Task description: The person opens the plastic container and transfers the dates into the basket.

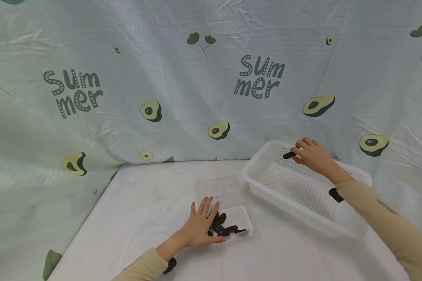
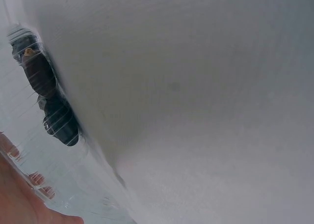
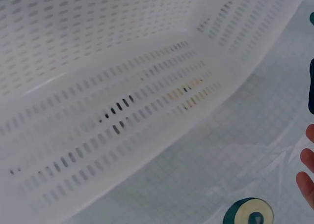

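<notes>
My right hand (image 1: pixel 313 157) pinches a dark brown date (image 1: pixel 288 155) between thumb and fingers, above the far part of a white perforated plastic basket (image 1: pixel 295 210). In the right wrist view, only the fingertips (image 3: pixel 306 157) and part of the dark date (image 3: pixel 311 86) show at the right edge. My left hand (image 1: pixel 195 230), fingers spread, rests at the left side of a clear plastic box (image 1: pixel 239 212). Inside lie several dates (image 1: pixel 222 218), some hidden behind that hand. The left wrist view shows dates (image 2: pixel 61 123) through the box's clear wall.
The box's clear lid (image 1: pixel 219 187) lies folded back on the far side. A white cloth covers the table (image 1: pixel 154 195). Behind the table hangs a pale curtain (image 1: pixel 176 70) printed with avocados and lettering. The basket's high rim stands right of the box.
</notes>
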A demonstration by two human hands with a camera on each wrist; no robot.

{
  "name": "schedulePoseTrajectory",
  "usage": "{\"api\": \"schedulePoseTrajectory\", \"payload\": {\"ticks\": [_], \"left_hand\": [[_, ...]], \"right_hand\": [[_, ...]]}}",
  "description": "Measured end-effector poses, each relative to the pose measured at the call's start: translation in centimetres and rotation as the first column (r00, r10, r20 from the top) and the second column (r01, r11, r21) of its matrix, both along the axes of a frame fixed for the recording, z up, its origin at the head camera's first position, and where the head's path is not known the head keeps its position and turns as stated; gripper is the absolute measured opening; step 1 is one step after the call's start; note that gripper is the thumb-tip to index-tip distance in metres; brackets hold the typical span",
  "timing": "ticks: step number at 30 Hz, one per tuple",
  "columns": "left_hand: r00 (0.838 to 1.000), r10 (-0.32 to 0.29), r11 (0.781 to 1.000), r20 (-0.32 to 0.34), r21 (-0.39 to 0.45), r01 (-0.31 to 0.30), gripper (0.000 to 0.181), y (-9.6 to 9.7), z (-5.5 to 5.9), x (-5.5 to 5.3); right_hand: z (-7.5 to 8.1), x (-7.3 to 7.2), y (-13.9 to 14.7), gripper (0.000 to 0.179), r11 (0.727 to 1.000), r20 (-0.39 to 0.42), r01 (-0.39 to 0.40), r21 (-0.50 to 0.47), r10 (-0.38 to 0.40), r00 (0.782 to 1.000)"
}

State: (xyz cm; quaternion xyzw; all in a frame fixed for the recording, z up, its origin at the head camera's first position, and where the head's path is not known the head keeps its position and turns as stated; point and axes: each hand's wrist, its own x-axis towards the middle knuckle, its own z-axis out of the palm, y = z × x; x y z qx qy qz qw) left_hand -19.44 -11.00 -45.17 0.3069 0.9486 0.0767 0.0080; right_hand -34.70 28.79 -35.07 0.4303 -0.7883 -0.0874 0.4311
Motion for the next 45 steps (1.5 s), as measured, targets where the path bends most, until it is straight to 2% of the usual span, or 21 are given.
{"api": "schedulePoseTrajectory", "payload": {"ticks": [6,11,19,23,27,31,38,45], "left_hand": [[1.0,-0.003,1.0,-0.003,0.001,0.003,0.102,0.2,-0.2,-0.2],[1.0,0.001,1.0,-0.009,-0.007,-0.001,0.102,0.4,0.0,-0.1],[1.0,0.013,1.0,-0.017,-0.027,-0.014,0.102,0.5,0.3,-0.2],[1.0,0.018,1.0,-0.012,-0.023,-0.018,0.101,0.6,0.3,-0.2],[1.0,0.023,0.999,-0.016,-0.027,-0.023,0.101,0.7,0.3,-0.3],[0.999,0.029,0.999,-0.019,-0.034,-0.03,0.101,0.7,0.2,-0.3],[0.999,0.031,0.999,-0.018,-0.027,-0.032,0.101,0.7,0.2,-0.2],[1.0,0.026,1.0,-0.016,-0.014,-0.026,0.102,0.6,0.1,-0.3]], "right_hand": [[-1.2,-2.1,0.5,0.046,1.0,0.046,-0.011,0.02,0.01,0.999],[-2.3,-3.8,0.6,0.045,0.999,0.026,-0.03,0.033,0.029,0.999],[-4.1,-5.5,0.6,0.044,0.997,0.044,-0.057,0.057,0.054,0.998],[-4.9,-5.8,0.7,0.039,0.995,0.058,-0.056,0.087,0.051,0.997],[-5.5,-5.8,0.9,0.018,0.992,0.086,-0.038,0.121,0.028,0.996],[-5.9,-5.7,0.9,0.029,0.987,0.118,-0.013,0.159,-0.006,0.993],[-6.2,-5.3,0.8,0.026,0.983,0.154,-0.005,0.183,-0.024,0.988],[-6.3,-5.3,0.7,0.028,0.981,0.144,0.022,0.194,-0.051,0.988]]}}
